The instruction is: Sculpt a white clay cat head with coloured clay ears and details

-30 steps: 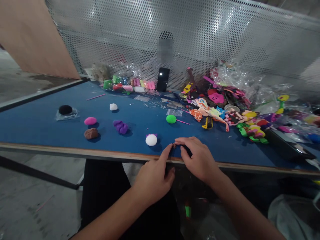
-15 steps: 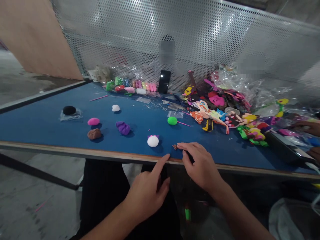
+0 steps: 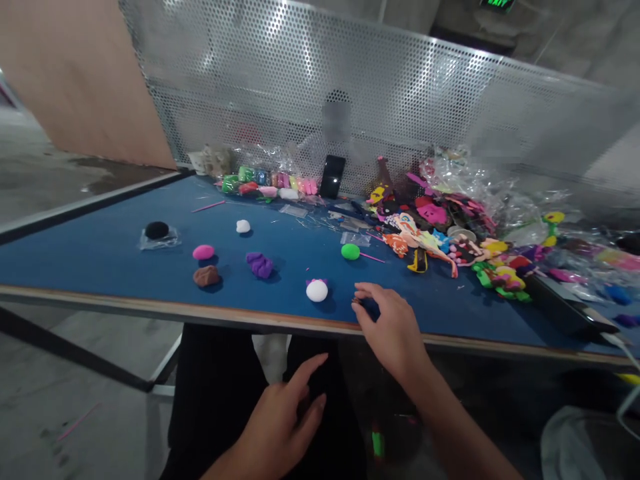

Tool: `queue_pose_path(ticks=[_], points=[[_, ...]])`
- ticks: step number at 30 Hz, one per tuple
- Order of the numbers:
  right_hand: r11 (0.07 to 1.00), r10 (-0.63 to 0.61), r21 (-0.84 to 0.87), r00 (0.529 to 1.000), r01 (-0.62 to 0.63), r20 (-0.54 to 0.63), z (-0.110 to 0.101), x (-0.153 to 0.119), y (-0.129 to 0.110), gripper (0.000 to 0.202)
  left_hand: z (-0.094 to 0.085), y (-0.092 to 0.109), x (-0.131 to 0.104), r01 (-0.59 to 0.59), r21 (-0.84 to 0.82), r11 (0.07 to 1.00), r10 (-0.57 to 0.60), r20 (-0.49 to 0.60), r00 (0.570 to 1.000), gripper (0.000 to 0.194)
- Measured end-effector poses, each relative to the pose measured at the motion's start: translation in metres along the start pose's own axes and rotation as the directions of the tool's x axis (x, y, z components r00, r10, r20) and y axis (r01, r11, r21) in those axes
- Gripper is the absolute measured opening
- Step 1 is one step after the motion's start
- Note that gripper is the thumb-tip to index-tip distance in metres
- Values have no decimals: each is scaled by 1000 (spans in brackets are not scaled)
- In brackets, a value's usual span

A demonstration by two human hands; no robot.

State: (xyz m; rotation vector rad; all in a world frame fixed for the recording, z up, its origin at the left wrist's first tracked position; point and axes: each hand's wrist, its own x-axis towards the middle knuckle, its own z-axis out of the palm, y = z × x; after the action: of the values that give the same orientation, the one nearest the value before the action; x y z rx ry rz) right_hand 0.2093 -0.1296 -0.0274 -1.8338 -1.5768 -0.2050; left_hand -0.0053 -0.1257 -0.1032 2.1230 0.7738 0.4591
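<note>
My right hand (image 3: 393,323) is over the table's front edge. Its thumb and fingertips close around a small brown piece of modelling clay (image 3: 356,301), mostly hidden by the fingers. Left of it sits a white clay ball (image 3: 317,291) with small purple pointed bits on top, like ears. My left hand (image 3: 280,417) hangs below the table edge over my lap, fingers apart and holding nothing. Further left lie a purple clay lump (image 3: 259,265), a brown lump (image 3: 207,276), a pink oval (image 3: 203,252) and a white lump (image 3: 243,227).
A green clay oval on a pink stick (image 3: 351,251) lies beyond my right hand. Black clay on plastic (image 3: 157,231) is at the left. Clay packs (image 3: 270,187) and a phone (image 3: 333,177) stand before the perforated metal panel (image 3: 280,80). Colourful clay figures (image 3: 420,233) pile up at right.
My left hand has dropped from the table edge toward my lap. My right thumb has come in to the brown piece beside the fingertips. The view has tilted up slightly.
</note>
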Motion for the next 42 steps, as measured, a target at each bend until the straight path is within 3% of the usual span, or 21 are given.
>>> queue_pose_path(ticks=[7, 11, 14, 18, 22, 26, 30, 32, 36, 42], points=[[965, 38, 257, 997, -53, 62, -4, 8, -4, 29, -2, -1, -1, -38, -27, 999, 37, -61, 997, 45], [870, 42, 486, 994, -87, 102, -12, 1, -15, 27, -22, 10, 0, -47, -86, 995, 31, -185, 982, 39], [779, 25, 620, 993, -91, 115, -19, -7, -27, 29, -45, 30, 7, -61, -139, 988, 11, -337, 942, 37], [801, -40, 599, 999, 17, 25, -26, -15, -43, 29, -66, 55, 18, -76, -273, 959, -39, -393, 919, 40], [844, -164, 511, 986, 161, -40, -29, -19, -53, 32, -69, 60, 21, -157, -312, 937, 31, -373, 927, 37], [789, -158, 601, 987, 128, -2, -26, -21, -54, 30, -69, 49, 23, -170, -207, 963, 72, -409, 910, 32], [693, -40, 721, 999, 20, 11, -17, -21, -47, 23, -79, 38, 41, -47, 180, 982, 139, -542, 829, 41], [638, 20, 770, 1000, -23, 13, -14, -20, -42, 24, -84, 38, 54, 14, 317, 948, 165, -529, 832, 58], [564, 130, 822, 991, -85, 13, -11, -19, -34, 29, -87, 44, 76, 138, 331, 934, 43, -484, 874, 76], [530, 207, 838, 978, -133, 24, -10, -21, -27, 34, -76, 49, 84, 224, 303, 926, -17, -560, 828, 76]])
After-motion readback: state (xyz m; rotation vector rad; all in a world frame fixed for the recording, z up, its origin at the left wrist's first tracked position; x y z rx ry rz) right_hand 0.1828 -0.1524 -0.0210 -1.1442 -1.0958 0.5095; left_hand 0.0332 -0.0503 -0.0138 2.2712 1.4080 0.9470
